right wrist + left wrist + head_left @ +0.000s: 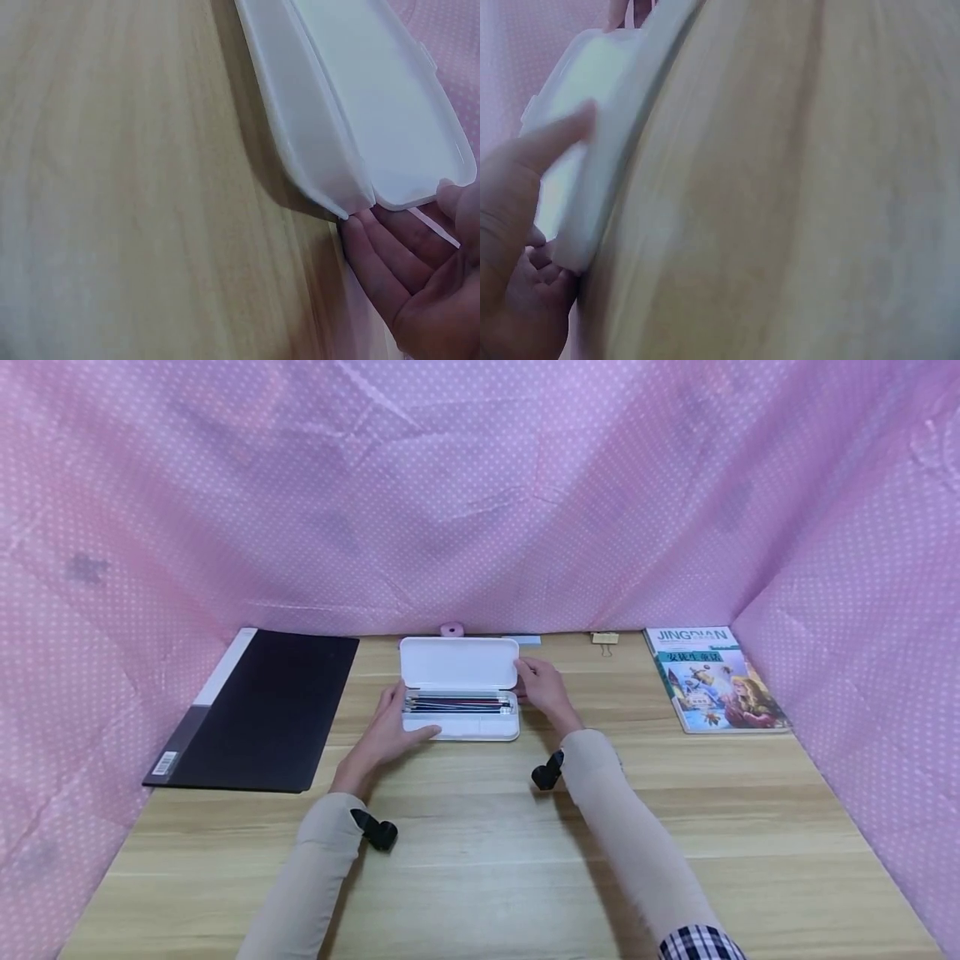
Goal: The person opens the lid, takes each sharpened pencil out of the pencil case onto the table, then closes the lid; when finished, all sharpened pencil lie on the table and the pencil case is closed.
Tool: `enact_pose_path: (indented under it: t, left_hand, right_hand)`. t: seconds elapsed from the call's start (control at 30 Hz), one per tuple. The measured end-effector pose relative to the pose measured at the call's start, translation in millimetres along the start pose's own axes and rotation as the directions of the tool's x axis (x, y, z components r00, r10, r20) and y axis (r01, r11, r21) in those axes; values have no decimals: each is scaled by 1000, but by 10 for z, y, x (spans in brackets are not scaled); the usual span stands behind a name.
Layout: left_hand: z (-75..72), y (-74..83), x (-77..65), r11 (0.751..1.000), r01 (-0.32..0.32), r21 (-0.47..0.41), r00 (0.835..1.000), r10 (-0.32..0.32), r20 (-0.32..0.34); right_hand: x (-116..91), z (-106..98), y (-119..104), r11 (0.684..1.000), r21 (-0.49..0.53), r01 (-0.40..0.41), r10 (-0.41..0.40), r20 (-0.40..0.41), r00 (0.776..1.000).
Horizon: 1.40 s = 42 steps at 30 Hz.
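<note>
A white pencil case (459,663) stands with its lid raised at the back of the wooden table, several pencils (457,704) lying in its rear compartment. My left hand (389,728) holds the case's left end. Its thumb reaches over the front part and its fingers are curled at the end, as the left wrist view shows. At the other end, my right hand (543,687) has its thumb on the edge of the lid (397,105). Its other fingers (390,259) touch the right end of the base from below and beside. The pencils are hidden in both wrist views.
To the left lies a black folder (273,710). Two stacked books (716,681) lie at the back right. Along the rear edge are a yellow binder clip (604,638), a pale blue item (522,640) and a pink roll (452,629). Pink dotted cloth (480,510) encloses the table's back and sides.
</note>
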<state>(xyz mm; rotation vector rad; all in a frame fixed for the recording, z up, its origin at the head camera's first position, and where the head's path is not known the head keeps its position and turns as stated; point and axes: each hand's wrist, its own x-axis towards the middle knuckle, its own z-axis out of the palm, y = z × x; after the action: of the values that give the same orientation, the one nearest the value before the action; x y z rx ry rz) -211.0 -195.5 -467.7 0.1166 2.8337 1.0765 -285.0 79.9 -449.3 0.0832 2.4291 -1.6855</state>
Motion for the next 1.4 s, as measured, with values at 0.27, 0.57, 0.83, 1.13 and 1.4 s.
enact_pose_path:
  t: [0.27, 0.57, 0.83, 1.13, 1.4]
  left_hand:
    - [-41, 12, 1, 1000, 10, 4, 1000, -10, 17]
    - [-55, 20, 21, 1000, 4, 19, 1000, -4, 25]
    - [-54, 31, 23, 1000, 1, 24, 999, -2, 34]
    - [-63, 45, 4, 1000, -3, 21, 999, 2, 35]
    - [-68, 41, 2, 1000, -8, 18, 1000, 8, 21]
  right_hand:
    - [-59, -31, -57, 982, -140, 130, -141, -75, 987]
    - [-194, -47, -151, 887, -247, 390, -343, 210, 915]
    - [-250, 48, -173, 761, -422, 492, -265, 490, 830]
    - [-232, 105, -209, 741, -485, 464, -188, 514, 837]
    - [-200, 114, -191, 766, -454, 454, -193, 511, 838]
